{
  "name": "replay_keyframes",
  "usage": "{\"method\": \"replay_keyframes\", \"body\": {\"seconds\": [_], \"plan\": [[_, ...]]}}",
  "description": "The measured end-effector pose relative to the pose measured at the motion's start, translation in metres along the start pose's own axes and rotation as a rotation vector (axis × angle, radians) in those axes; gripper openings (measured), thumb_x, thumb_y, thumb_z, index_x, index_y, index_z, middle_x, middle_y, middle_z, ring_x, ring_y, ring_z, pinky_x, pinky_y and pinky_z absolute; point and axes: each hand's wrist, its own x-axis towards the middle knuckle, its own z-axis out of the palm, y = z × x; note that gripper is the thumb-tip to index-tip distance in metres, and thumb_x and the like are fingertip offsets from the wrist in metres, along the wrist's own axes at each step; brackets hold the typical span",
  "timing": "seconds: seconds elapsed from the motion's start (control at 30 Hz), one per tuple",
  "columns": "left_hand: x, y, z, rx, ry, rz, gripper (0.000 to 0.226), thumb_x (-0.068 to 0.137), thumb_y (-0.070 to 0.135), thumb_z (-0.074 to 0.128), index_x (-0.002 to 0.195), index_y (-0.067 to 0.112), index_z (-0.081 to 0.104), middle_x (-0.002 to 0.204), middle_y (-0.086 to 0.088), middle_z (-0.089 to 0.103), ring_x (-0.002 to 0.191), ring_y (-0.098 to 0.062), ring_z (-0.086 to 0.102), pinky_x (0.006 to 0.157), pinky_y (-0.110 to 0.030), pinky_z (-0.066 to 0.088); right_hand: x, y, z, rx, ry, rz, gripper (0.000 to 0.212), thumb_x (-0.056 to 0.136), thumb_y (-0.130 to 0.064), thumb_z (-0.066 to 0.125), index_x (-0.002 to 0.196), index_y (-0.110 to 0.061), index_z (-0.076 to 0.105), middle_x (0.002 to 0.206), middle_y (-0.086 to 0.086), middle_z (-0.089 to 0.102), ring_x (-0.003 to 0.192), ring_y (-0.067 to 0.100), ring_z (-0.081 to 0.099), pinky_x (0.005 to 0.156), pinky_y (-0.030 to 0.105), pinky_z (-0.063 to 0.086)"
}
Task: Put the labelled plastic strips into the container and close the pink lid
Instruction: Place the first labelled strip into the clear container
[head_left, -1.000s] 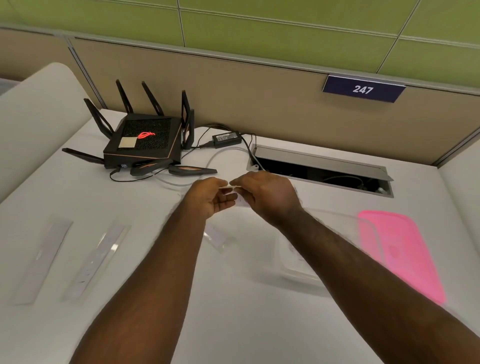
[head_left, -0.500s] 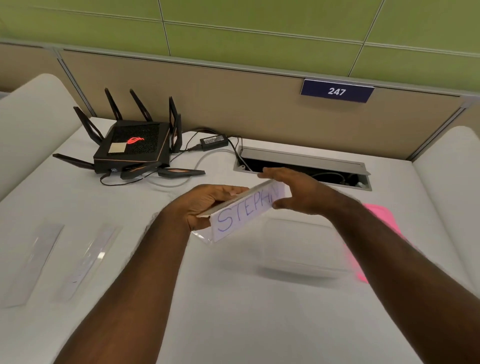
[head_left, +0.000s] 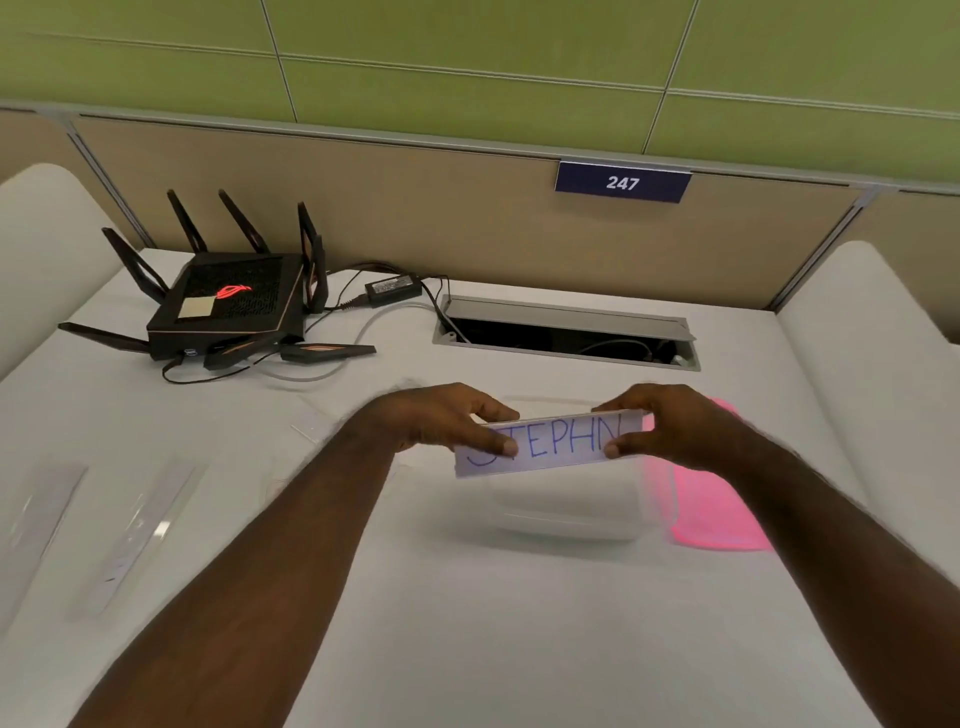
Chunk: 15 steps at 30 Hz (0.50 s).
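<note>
Both hands hold one labelled plastic strip (head_left: 553, 446) level above the clear container (head_left: 566, 512); blue handwriting faces me. My left hand (head_left: 441, 423) pinches its left end and my right hand (head_left: 670, 428) pinches its right end. The container is see-through and blurred, standing on the white desk just below the strip. The pink lid (head_left: 711, 514) lies flat on the desk right of the container, partly behind my right forearm. Two more plastic strips (head_left: 132, 540) (head_left: 36, 512) lie side by side at the desk's left.
A black router (head_left: 228, 301) with antennas and cables sits at the back left, a power adapter (head_left: 392, 286) beside it. An open cable hatch (head_left: 566, 335) is set into the desk behind my hands. A small clear piece (head_left: 309, 431) lies left of my left wrist.
The strip has swung from tilted to level and moved right, over the container. My hands went from close together to gripping its two ends.
</note>
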Motion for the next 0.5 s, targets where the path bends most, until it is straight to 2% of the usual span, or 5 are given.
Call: {"method": "replay_keyframes", "body": {"seconds": [0.07,0.17,0.3,0.4,0.5], "plan": [[0.012,0.002,0.012,0.16,0.046,0.044,0.059,0.07,0.039,0.083,0.125,0.026,0.063,0.116,0.017,0.064,0.093,0.0,0.06,0.068,-0.008,0.049,-0.009,0.012,0.002,-0.056,0.035,0.042,0.053,0.064,-0.058,0.078,0.114,-0.045,0.066,0.108,-0.018,0.066,0.1,0.008,0.059,0.085,0.034,0.05],[0.03,0.0,0.03,0.339,0.179,0.078,0.058,0.072,0.031,0.082,0.126,0.021,0.062,0.127,0.004,0.063,0.101,-0.01,0.059,0.082,-0.018,0.047,-0.018,0.027,0.01,-0.106,0.083,0.082,0.055,0.066,-0.06,0.076,0.117,-0.043,0.065,0.113,-0.014,0.067,0.1,0.011,0.059,0.085,0.033,0.049],[0.04,-0.007,0.053,0.577,0.283,0.062,0.058,0.076,0.041,0.075,0.13,0.027,0.057,0.133,0.005,0.06,0.12,-0.018,0.054,0.099,-0.031,0.042,-0.022,0.04,0.032,-0.235,0.116,0.174,0.06,0.065,-0.065,0.073,0.12,-0.042,0.063,0.115,0.002,0.066,0.102,0.022,0.058,0.085,0.033,0.045],[0.047,-0.012,0.069,0.846,0.326,0.056,0.056,0.079,0.049,0.069,0.13,0.031,0.056,0.132,0.006,0.057,0.122,-0.019,0.05,0.1,-0.036,0.033,-0.024,0.045,0.05,-0.373,0.125,0.212,0.063,0.064,-0.069,0.07,0.119,-0.039,0.061,0.109,0.007,0.061,0.084,0.019,0.045,0.081,0.033,0.038],[0.056,-0.014,0.081,1.097,0.329,0.041,0.056,0.078,0.055,0.067,0.127,0.031,0.058,0.126,0.004,0.058,0.116,-0.021,0.048,0.094,-0.039,0.031,-0.021,0.045,0.064,-0.507,0.096,0.136,0.06,0.068,-0.069,0.067,0.117,-0.036,0.063,0.111,0.0,0.066,0.093,0.019,0.046,0.086,0.036,0.035]]}}
